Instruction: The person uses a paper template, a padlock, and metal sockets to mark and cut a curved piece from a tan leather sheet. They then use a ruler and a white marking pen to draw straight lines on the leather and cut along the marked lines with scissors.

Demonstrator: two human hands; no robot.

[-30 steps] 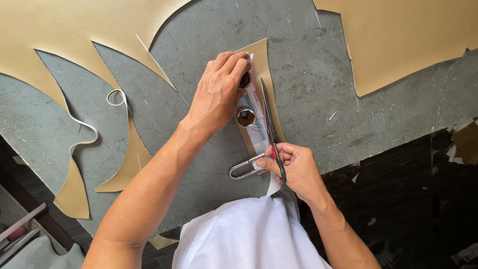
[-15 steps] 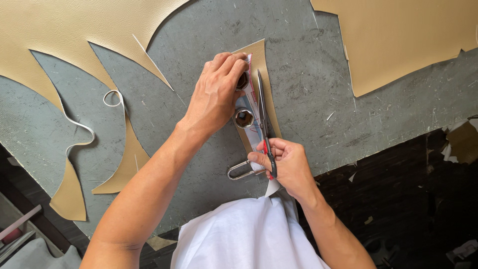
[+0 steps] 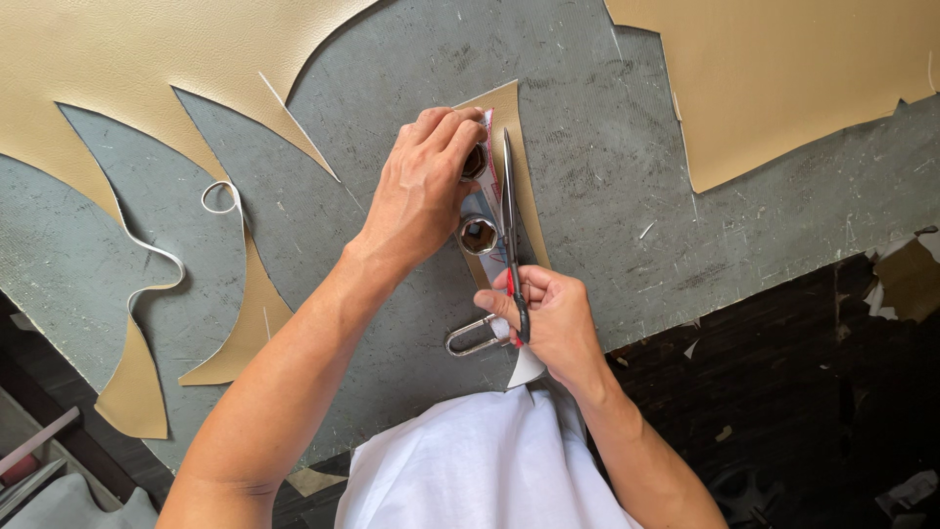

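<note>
Head view: on the grey table [image 3: 627, 196], the left hand [image 3: 421, 196] presses flat, fingers curled, on a pale template [image 3: 487, 167] lying over a tan leather strip [image 3: 524, 186]. At 6 o'clock from it, the right hand [image 3: 548, 318] is closed around long scissors [image 3: 510, 225], blades pointing to 12 o'clock along the strip. A hexagonal metal weight [image 3: 478, 235] sits on the template between the hands. Large tan leather sheets [image 3: 147, 69] lie at 10 and 2 o'clock.
</note>
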